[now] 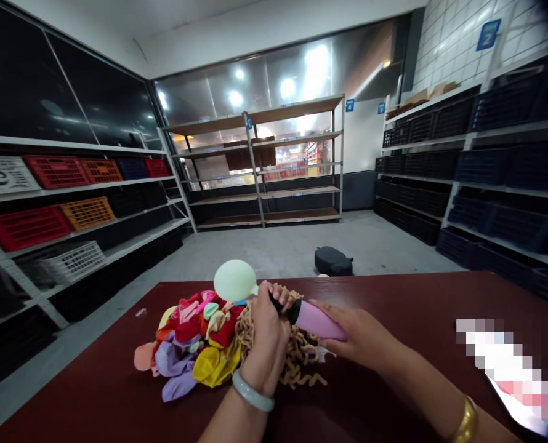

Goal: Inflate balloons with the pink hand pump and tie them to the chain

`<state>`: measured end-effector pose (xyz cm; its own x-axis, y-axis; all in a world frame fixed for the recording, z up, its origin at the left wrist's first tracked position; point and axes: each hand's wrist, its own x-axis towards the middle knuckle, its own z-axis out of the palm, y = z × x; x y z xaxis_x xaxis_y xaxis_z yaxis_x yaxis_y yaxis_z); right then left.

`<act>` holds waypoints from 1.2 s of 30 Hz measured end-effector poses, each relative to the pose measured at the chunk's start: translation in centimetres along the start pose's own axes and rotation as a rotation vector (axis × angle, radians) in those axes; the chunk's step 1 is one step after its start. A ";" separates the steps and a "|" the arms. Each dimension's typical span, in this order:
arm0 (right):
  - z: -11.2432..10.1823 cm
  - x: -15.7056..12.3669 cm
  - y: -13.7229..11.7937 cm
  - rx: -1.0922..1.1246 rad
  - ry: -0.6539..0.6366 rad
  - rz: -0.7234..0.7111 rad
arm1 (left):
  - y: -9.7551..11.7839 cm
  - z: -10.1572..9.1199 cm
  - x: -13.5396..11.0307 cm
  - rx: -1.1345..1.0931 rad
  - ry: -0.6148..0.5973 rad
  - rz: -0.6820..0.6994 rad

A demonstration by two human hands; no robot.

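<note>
A pale green balloon [234,280], partly inflated and rounded, sits at the nozzle end of a pink and black hand pump [318,320]. My left hand [274,314] is closed around the pump's black end, close to the balloon's neck. At the pump's pink end, my right hand [354,332] is wrapped around it from the right side. Below and left of my hands lies a pile of limp balloons [216,366] in yellow, purple, red, pink and other colours. Tan, curly, chain-like strands [297,354] lie beside them, partly hidden under my hands and the pump.
The dark red table [117,394] carries a blurred-out flat device [509,375] at right. Beyond it, a dark bag [333,261] rests on the floor. Shelves with coloured crates [56,171] stand left, a bare-looking rack [297,215] behind, and dark crates [422,166] right.
</note>
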<state>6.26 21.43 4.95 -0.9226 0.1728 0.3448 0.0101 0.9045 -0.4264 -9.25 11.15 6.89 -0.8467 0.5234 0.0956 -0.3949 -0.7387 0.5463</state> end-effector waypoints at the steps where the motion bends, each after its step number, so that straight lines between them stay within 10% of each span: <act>1: 0.3 0.0 -0.1 0.003 0.001 -0.004 | 0.0 0.0 -0.1 -0.001 -0.002 -0.003; 16: -2.3 0.0 3.1 0.442 -0.203 0.075 | 8.6 -2.3 3.6 -0.092 0.002 0.116; 29: -1.4 0.0 1.6 0.407 -0.101 0.072 | 0.8 -0.2 0.2 -0.017 -0.038 0.030; 36: 0.2 0.5 1.0 0.412 -0.061 0.062 | 0.1 -0.2 -0.2 -0.015 -0.048 0.008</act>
<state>5.72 22.33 4.53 -0.9464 0.1878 0.2629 -0.0769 0.6594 -0.7478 -9.23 10.87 6.78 -0.8318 0.5373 0.1397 -0.3940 -0.7486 0.5332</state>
